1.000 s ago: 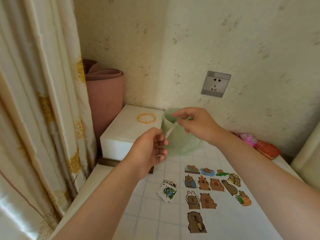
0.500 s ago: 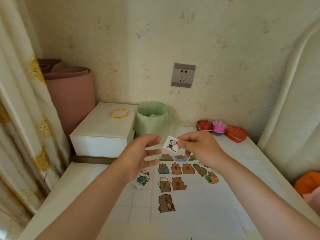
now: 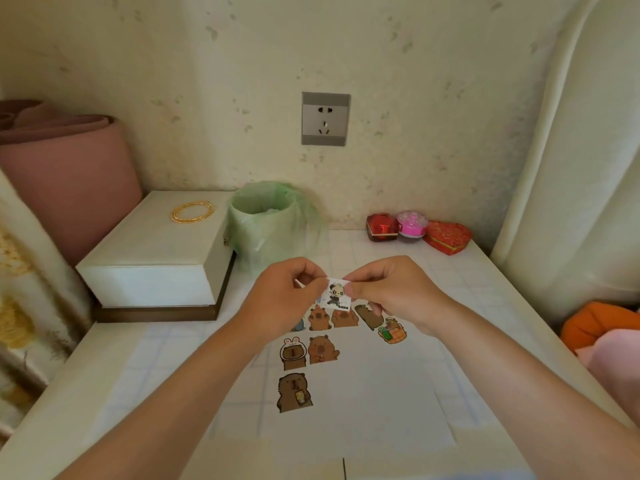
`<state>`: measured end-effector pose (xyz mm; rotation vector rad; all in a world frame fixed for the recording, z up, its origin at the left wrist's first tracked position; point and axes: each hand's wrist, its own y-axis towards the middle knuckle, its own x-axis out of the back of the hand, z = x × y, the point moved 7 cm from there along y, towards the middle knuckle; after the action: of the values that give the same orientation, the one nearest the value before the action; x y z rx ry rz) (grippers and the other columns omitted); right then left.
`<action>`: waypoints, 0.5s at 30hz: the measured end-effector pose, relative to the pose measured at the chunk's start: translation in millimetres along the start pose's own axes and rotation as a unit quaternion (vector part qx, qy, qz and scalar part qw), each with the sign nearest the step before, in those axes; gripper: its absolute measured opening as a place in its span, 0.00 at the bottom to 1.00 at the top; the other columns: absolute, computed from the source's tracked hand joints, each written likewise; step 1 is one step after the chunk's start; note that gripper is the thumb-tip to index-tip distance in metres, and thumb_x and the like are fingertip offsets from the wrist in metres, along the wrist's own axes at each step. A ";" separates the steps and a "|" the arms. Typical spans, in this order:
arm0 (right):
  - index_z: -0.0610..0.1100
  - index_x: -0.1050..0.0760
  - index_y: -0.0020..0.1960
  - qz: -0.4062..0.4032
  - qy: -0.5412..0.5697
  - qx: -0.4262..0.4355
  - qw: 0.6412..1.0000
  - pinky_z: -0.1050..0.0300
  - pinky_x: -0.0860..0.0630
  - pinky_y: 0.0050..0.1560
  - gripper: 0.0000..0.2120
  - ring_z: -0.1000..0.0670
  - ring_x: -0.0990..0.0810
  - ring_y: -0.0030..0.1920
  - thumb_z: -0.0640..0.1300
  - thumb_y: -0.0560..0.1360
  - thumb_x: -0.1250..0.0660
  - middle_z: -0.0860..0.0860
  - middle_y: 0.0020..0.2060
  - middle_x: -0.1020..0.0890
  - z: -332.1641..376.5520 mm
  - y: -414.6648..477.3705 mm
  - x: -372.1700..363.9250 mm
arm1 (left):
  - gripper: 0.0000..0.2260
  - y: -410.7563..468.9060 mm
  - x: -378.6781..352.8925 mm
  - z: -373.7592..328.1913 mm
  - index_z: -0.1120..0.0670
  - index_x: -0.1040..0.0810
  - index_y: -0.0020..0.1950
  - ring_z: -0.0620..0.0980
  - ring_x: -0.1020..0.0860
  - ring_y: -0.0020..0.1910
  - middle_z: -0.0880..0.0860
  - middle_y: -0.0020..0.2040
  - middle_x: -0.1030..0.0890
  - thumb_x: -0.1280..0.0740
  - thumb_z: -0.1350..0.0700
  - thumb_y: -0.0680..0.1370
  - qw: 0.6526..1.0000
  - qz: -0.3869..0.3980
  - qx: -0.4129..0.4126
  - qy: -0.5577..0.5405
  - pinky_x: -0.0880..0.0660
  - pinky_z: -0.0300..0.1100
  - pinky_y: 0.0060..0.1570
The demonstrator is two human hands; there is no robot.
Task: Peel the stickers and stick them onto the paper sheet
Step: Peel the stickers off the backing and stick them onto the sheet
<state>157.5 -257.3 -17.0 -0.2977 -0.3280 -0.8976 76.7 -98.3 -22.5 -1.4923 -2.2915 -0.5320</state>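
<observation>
A small white panda sticker [image 3: 336, 293] is held up above the table between both hands. My left hand [image 3: 287, 299] pinches its left edge and my right hand [image 3: 391, 294] pinches its right edge. Under them lies the white paper sheet [image 3: 374, 403] with several brown capybara stickers [image 3: 293, 393] stuck on its upper left part. Some of those stickers are hidden behind my hands. The stack of loose stickers is hidden by my left forearm.
A small bin with a green bag [image 3: 268, 223] stands at the back. Left of it is a white box [image 3: 156, 251] with a gold bangle [image 3: 192, 212] on top. Red and pink heart boxes [image 3: 419, 230] sit back right. A pink roll [image 3: 65, 174] leans far left.
The view has tilted down and shifted right. My hands came away from the bin toward me, and my left hand has closed in to pinch the panda sticker that my right hand held.
</observation>
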 end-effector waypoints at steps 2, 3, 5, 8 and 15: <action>0.47 0.14 0.49 -0.012 0.010 -0.011 1.000 0.65 0.32 0.26 0.06 0.51 0.28 0.26 0.41 0.72 0.23 0.51 0.33 0.15 -4.7 -0.2 3.9 | 0.05 1.2 -5.8 0.4 0.47 0.19 0.43 0.44 0.23 0.33 0.47 0.38 0.18 0.31 0.56 0.78 1.000 0.003 -0.004 0.005 0.21 0.47 0.41; 0.46 0.14 0.48 -0.015 0.013 -0.014 1.000 0.65 0.33 0.26 0.05 0.51 0.28 0.26 0.42 0.72 0.24 0.51 0.33 0.15 -6.7 -0.3 5.7 | 0.05 0.8 -8.2 0.1 0.47 0.20 0.43 0.44 0.23 0.33 0.48 0.38 0.19 0.31 0.56 0.78 1.000 0.005 -0.006 0.006 0.21 0.47 0.39; 0.45 0.14 0.46 -0.013 0.018 -0.016 1.000 0.66 0.34 0.25 0.03 0.51 0.28 0.26 0.41 0.73 0.24 0.51 0.33 0.14 -9.6 -1.5 7.6 | 0.05 -0.7 -12.2 -0.4 0.48 0.21 0.43 0.43 0.24 0.32 0.49 0.39 0.19 0.32 0.57 0.78 1.000 0.006 -0.009 0.003 0.22 0.46 0.37; 0.45 0.14 0.45 -0.006 0.029 -0.024 0.999 0.65 0.35 0.24 0.02 0.51 0.28 0.26 0.41 0.74 0.26 0.50 0.36 0.14 -14.1 -4.0 7.3 | 0.06 -3.0 -15.1 2.6 0.48 0.21 0.42 0.43 0.25 0.31 0.50 0.38 0.20 0.32 0.58 0.77 1.000 0.000 -0.006 -0.004 0.24 0.42 0.36; 0.47 0.14 0.41 -0.045 0.030 -0.048 0.997 0.60 0.31 0.32 0.03 0.52 0.29 0.23 0.41 0.73 0.25 0.49 0.36 0.14 -25.2 -6.5 8.4 | 0.06 -10.4 -25.4 8.7 0.49 0.22 0.42 0.47 0.22 0.32 0.52 0.38 0.19 0.32 0.58 0.78 1.000 0.000 0.019 -0.004 0.28 0.36 0.30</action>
<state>161.0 -276.9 -35.8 -0.3448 -0.2441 -1.0110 76.0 -117.9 -43.7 -1.4790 -2.2954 -0.4812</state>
